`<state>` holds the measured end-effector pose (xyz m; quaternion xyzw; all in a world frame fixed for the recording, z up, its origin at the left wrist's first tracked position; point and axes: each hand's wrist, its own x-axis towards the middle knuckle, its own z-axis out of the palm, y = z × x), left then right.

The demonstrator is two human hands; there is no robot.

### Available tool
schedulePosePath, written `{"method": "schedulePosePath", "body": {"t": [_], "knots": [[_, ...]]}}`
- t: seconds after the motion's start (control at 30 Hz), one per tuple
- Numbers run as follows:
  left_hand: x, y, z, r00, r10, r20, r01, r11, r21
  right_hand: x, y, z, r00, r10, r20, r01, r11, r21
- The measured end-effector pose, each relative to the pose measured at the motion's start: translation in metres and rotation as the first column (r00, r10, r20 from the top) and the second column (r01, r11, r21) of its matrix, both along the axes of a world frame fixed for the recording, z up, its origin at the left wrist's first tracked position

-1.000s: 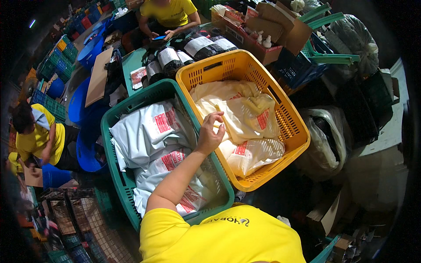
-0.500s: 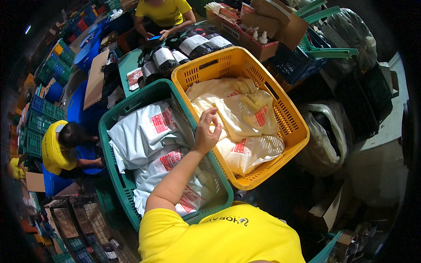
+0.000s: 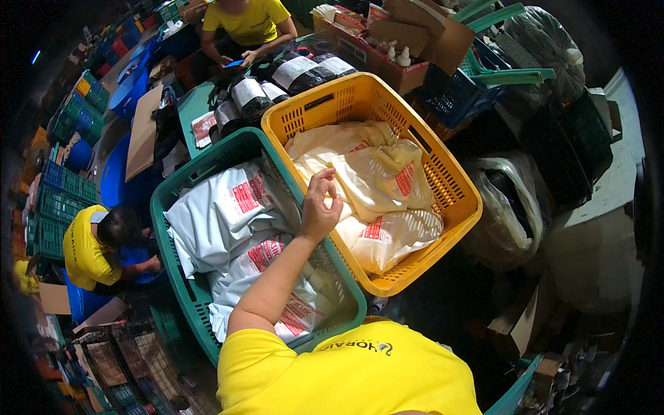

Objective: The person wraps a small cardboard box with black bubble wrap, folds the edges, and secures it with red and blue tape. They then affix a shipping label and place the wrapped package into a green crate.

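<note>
My bare left hand (image 3: pixel 320 207) is raised above the border between two plastic crates, with its thumb and a finger curled together into a ring. Nothing shows in its grip. Under my forearm stands the green crate (image 3: pixel 181 282), holding white plastic bags (image 3: pixel 220 200) with red print. To its right, the yellow-orange crate (image 3: pixel 458 225) contains several cream-coloured bags (image 3: pixel 384 173), also printed in red. My hand overlaps the view of both crates and of the nearest cream bags. My right hand is outside the picture.
Black bundles with white labels (image 3: pixel 297 71) lie on a green table (image 3: pixel 196 104) beyond the crates. A co-worker (image 3: pixel 249 28) sits behind them with a blue object; another (image 3: pixel 97 242) works at left. A clear plastic sack (image 3: pixel 512 214) and cardboard boxes stand at right.
The whole view has shifted slightly, the crates appearing a little further left. My left hand keeps its curled pose over the crates. The co-worker at left has changed arm position.
</note>
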<state>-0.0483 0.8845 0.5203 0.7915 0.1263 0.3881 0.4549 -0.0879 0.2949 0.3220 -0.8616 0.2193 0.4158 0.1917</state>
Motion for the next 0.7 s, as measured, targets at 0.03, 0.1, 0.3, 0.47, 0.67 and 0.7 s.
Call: {"method": "schedulePosePath", "body": {"t": [0.03,0.1,0.3,0.47,0.67,0.7], "knots": [[0.000,0.000,0.000,1.000,-0.002,0.000,0.002,1.000,-0.003,-0.001,0.002,0.004,0.998,-0.062,-0.008,0.062,0.998,0.024],[0.000,0.000,0.000,1.000,0.001,-0.006,-0.001,1.000,0.001,-0.004,0.008,0.015,0.995,0.091,0.046,-0.089,0.995,-0.046],[0.001,0.000,0.000,1.000,0.000,-0.010,0.000,1.000,0.023,-0.006,0.020,0.039,0.990,0.139,0.017,-0.136,0.984,-0.114],[0.000,0.001,-0.001,1.000,0.006,-0.013,-0.006,1.000,0.022,-0.004,0.017,0.027,0.976,0.210,0.056,-0.202,0.972,-0.123],[-0.001,0.000,0.001,1.000,0.003,-0.009,-0.003,1.000,0.019,-0.004,0.014,0.019,0.985,0.174,0.023,-0.170,0.979,-0.112],[-0.001,0.000,0.001,1.000,0.000,-0.007,0.000,1.000,0.013,-0.005,0.014,0.019,0.988,0.153,0.029,-0.148,0.982,-0.118]]}}
